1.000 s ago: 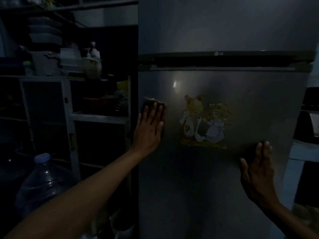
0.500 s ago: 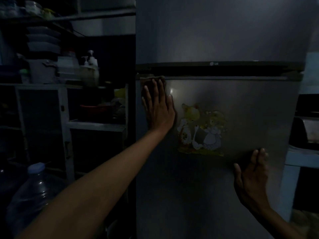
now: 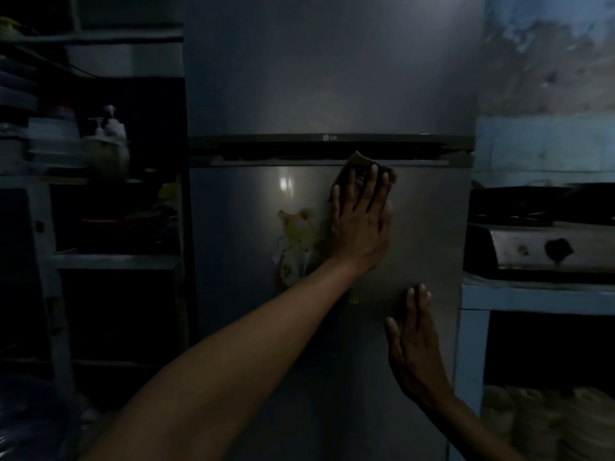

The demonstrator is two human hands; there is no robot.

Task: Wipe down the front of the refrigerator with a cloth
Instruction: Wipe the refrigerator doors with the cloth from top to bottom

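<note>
My right hand point(image 3: 414, 347) is nearest, flat on the lower door of the refrigerator point(image 3: 422, 227), fingers straight and together, holding nothing. Further up, my left hand point(image 3: 361, 224) presses the cloth point(image 3: 357, 163) flat against the door's top edge, fingers spread and straight over it. Cloth sits just under the dark door gap, right of the cartoon sticker point(image 3: 296, 241). Stove point(image 3: 539, 246) stands right of the fridge, shelves point(image 3: 109, 257) left.
</note>
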